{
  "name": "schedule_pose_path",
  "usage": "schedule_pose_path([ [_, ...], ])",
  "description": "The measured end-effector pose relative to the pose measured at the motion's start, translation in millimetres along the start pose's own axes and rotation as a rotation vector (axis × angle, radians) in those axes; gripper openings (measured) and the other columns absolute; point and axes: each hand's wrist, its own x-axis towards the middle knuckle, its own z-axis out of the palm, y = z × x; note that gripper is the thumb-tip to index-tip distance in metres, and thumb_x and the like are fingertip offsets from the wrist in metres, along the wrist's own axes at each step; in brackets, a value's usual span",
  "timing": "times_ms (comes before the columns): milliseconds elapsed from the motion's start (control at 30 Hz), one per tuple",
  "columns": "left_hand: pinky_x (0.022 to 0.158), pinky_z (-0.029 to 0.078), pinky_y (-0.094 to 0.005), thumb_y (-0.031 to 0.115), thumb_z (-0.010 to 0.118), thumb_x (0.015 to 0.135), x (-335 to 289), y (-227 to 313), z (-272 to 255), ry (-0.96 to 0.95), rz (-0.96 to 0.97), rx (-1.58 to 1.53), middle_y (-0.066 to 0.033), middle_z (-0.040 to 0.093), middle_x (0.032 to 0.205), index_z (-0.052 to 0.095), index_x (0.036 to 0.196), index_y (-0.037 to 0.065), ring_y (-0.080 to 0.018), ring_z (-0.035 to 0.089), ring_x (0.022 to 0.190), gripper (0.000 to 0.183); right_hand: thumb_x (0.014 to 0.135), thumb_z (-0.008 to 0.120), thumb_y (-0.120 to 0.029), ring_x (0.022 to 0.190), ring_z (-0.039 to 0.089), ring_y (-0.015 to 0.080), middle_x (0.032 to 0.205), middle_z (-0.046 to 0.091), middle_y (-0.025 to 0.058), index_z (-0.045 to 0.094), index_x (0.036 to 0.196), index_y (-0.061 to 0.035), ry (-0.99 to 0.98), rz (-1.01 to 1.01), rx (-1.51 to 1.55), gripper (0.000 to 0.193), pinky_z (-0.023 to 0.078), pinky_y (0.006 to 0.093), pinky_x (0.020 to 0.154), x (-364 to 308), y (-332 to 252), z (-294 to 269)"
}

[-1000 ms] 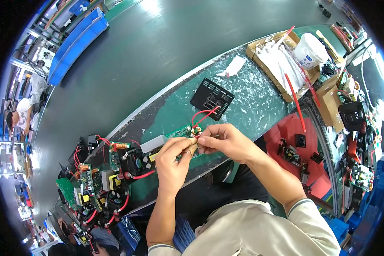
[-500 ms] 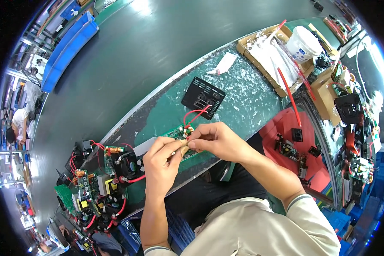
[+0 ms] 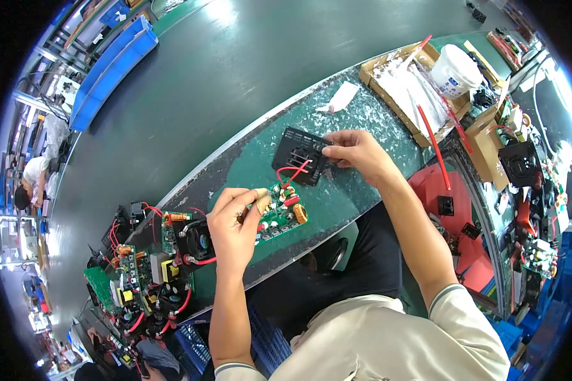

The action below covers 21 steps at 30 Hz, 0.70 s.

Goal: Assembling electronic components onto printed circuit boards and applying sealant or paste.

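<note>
A green circuit board [image 3: 285, 221] with an orange coil and red and white parts lies on the bench. At its left end my left hand [image 3: 231, 222] is closed in a pinch, with yellowish covers on its fingertips. The exact spot it grips is hidden by the fingers. Two red wires [image 3: 290, 170] run from the board to a slotted black panel [image 3: 295, 152] just beyond it. On the right edge of that panel, the thumb and fingers of my right hand [image 3: 360, 155] are closed.
A white tube [image 3: 340, 98] lies beyond the panel. To the right stands a cardboard tray [image 3: 388, 95] with a white bucket [image 3: 456, 71]. Assembled boards with fans [image 3: 146, 279] crowd the left bench. A red bin [image 3: 476, 254] sits at the right.
My right hand has left the board and moved up and right to grip the black panel. My left hand stays at the board, slightly lower left.
</note>
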Motion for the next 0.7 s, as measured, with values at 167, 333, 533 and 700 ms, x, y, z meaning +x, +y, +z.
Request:
schedule_pose_path([
  [167, 0.055, 0.038, -0.0188, -0.011, 0.069, 0.082, -1, -5, 4, -0.007, 0.032, 0.013, -0.0026, 0.061, 0.090, 0.071, 0.098, -0.004, -0.0028, 0.049, 0.066, 0.017, 0.087, 0.070, -0.003, 0.088, 0.061, 0.0101, 0.107, 0.061, 0.0029, 0.058, 0.105, -0.0026, -0.156, -0.071, 0.325, 0.022, 0.051, 0.0242, 0.076, -18, 2, 9],
  [333, 0.053, 0.037, -0.0191, -0.010, 0.070, 0.082, -1, -2, 9, -0.024, 0.021, -0.025, -0.0026, 0.062, 0.088, 0.071, 0.098, -0.004, -0.0026, 0.048, 0.063, 0.018, 0.088, 0.067, 0.000, 0.095, 0.059, 0.0084, 0.107, 0.058, 0.0032, 0.051, 0.101, -0.0028, 0.207, -0.435, 0.204, 0.021, 0.048, 0.0224, 0.080, -43, 27, 26],
  [533, 0.053, 0.038, -0.0213, -0.006, 0.071, 0.082, -2, -3, 16, -0.072, 0.073, 0.069, -0.0037, 0.063, 0.087, 0.072, 0.099, -0.003, -0.0050, 0.050, 0.062, 0.017, 0.089, 0.069, -0.004, 0.085, 0.055, 0.0058, 0.091, 0.055, -0.0010, 0.052, 0.105, -0.0017, 0.230, -0.336, 0.134, 0.024, 0.046, 0.0226, 0.074, -55, 35, 21],
  [700, 0.057, 0.044, -0.0240, -0.005, 0.071, 0.082, -5, 5, 24, -0.108, 0.085, 0.068, -0.0076, 0.065, 0.086, 0.072, 0.098, -0.003, -0.0103, 0.059, 0.068, 0.016, 0.088, 0.069, -0.003, 0.083, 0.055, 0.0065, 0.093, 0.063, 0.0009, 0.056, 0.124, 0.0036, 0.181, -0.387, -0.095, 0.039, 0.048, 0.0251, 0.073, -60, 31, 14],
])
